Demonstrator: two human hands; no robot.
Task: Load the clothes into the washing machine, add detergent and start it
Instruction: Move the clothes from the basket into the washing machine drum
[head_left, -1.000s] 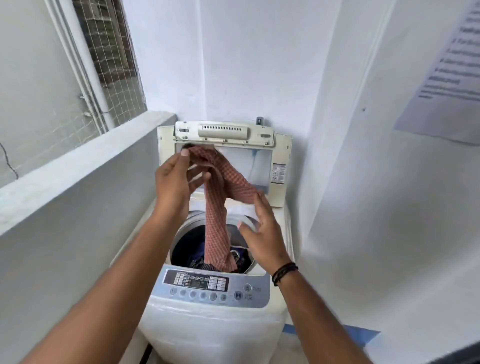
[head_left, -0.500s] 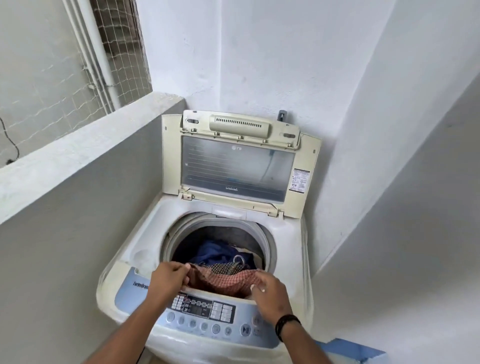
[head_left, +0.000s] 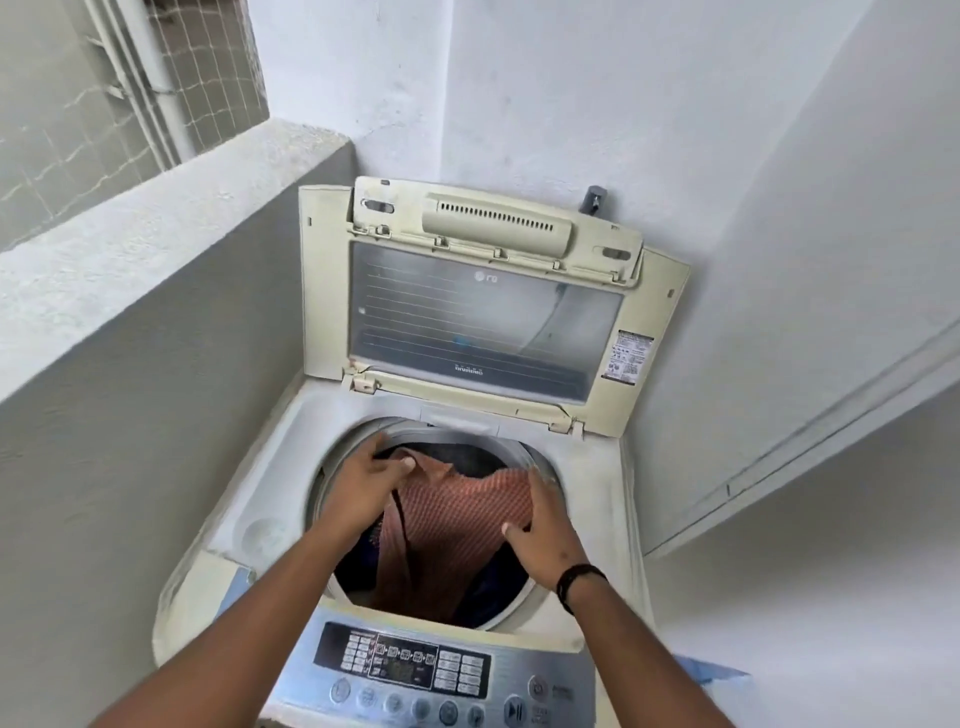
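Fingertips of left hand (head_left: 366, 480) behind red cloth (head_left: 457, 525)

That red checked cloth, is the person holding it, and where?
Yes: the left hand grips the red checked cloth at its far left corner; the right hand presses flat on its right edge.

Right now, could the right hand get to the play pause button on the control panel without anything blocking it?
Probably yes. The right hand rests on the red checked cloth in the drum, and the play pause button sits uncovered on the control panel just below that wrist. Nothing lies between them.
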